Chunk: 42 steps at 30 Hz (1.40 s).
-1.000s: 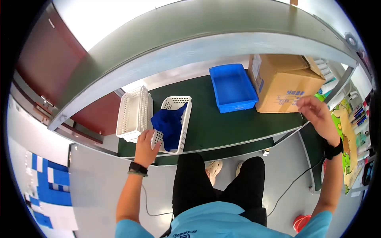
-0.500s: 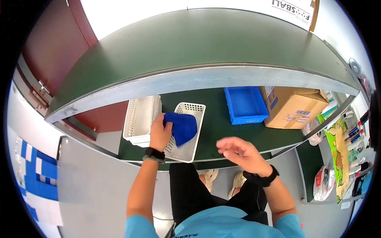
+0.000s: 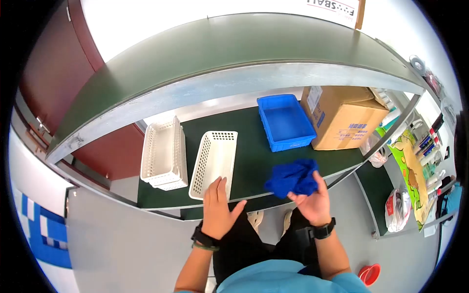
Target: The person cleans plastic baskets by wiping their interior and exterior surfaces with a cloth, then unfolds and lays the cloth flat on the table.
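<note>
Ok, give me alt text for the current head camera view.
A right hand holds a bunched blue cloth at the front of a green shelf, while the open left hand is by a white basket. Stacked baskets are at left, a blue bin and cardboard box at right.

I'm seeing my left fingers (image 3: 215, 195) mask the near end of the white basket (image 3: 215, 158); contact I can't tell. Over at my right fingers (image 3: 321, 186), the blue cloth (image 3: 291, 177) hides some fingertips. Beyond them, the cardboard box's (image 3: 344, 119) small print is unreadable, the white sign (image 3: 332, 10) runs off the top edge, and the plastic bag's (image 3: 397, 211) contents are unclear.
</note>
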Tool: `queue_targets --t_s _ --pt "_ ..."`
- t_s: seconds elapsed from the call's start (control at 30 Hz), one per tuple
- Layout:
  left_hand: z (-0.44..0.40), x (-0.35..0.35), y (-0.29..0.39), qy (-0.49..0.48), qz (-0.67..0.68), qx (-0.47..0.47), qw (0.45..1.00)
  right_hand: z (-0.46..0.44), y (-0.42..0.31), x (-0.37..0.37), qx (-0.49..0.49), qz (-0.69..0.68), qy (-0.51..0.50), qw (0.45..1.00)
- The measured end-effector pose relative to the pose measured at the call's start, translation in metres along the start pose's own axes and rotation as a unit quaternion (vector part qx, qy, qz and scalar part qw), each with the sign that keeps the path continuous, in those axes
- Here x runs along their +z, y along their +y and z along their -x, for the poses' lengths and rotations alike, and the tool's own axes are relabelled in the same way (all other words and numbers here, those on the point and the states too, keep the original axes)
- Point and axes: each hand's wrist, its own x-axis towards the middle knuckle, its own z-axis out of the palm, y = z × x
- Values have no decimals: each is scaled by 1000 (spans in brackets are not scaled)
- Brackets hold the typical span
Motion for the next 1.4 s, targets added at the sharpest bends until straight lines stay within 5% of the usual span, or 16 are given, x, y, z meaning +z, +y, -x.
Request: queue_targets --t_s 0.13,0.2,0.27,0.43,0.5,0.57,0.6,0.7,0.73,0.77,0.9,1.03,1.1,1.17,1.3,1.4 --pt "6 38 -47 -62 -154 9 986 12 -15 1 -121 53 7 991" --pt "1 38 -42 12 -133 19 991 15 -15 -2 -122 74 1 990" --pt "-3 27 -23 77 231 -212 946 16 -15 1 -121 96 -4 988" --pt "6 35 5 72 439 -239 863 19 21 12 -183 401 6 897" --pt "16 54 6 52 466 -265 843 16 36 20 -231 602 -56 762" --pt "21 62 10 17 425 -269 864 5 56 28 -317 758 -165 546" --pt "27 81 11 95 453 -243 853 0 68 30 -335 807 -198 445" --pt "28 85 17 154 459 -243 841 -31 75 23 -312 824 -221 418" --pt "27 78 18 101 434 -255 858 -51 71 24 -321 828 -223 401" --pt "29 74 19 43 408 -268 872 -75 61 22 -314 836 -195 405" --pt "30 69 35 74 409 -263 871 -169 27 4 -306 863 -86 392" --pt "22 79 21 88 406 -265 870 -141 36 16 -279 821 -205 455" --pt "21 77 18 73 388 -268 879 -87 49 26 -237 844 -273 396" --pt "19 69 25 69 401 -284 868 -47 56 38 -191 845 -297 401" --pt "28 75 13 35 374 -285 882 -82 48 37 -245 844 -288 381" --pt "25 70 26 70 360 -270 890 -160 35 15 -309 848 -186 389"
